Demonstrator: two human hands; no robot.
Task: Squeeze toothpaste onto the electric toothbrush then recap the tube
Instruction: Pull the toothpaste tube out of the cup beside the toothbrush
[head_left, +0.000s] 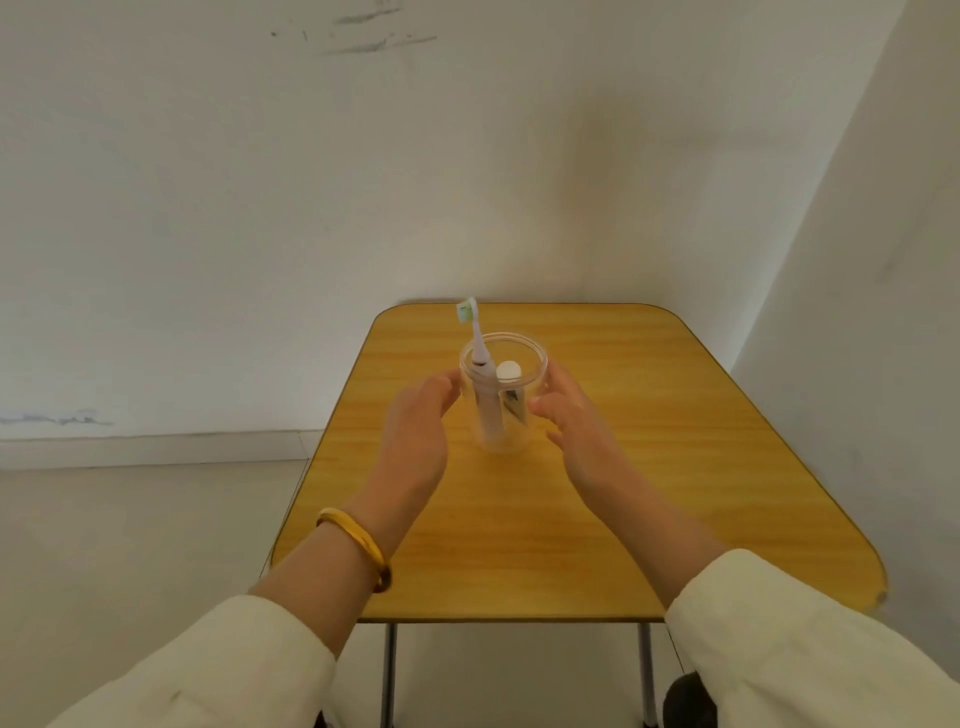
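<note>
A clear plastic cup (519, 436) stands upright on the yellow wooden table (675, 441). Inside it leans a white electric toothbrush (480, 364), its bristle head sticking out above the rim at the left. Beside it in the cup stands a toothpaste tube (508, 372) with its white cap on top. My left hand (421, 421) is at the cup's left side, fingers apart, its fingertips at or near the wall. My right hand (574, 415) is at the cup's right side, fingers spread, its fingertips at the cup's wall near the rim. Neither hand has closed round the cup.
The table stands in a corner, with white walls behind and to the right. Pale floor lies to the left. Metal table legs (388, 670) show below the front edge. A gold bangle (358, 540) sits on my left wrist.
</note>
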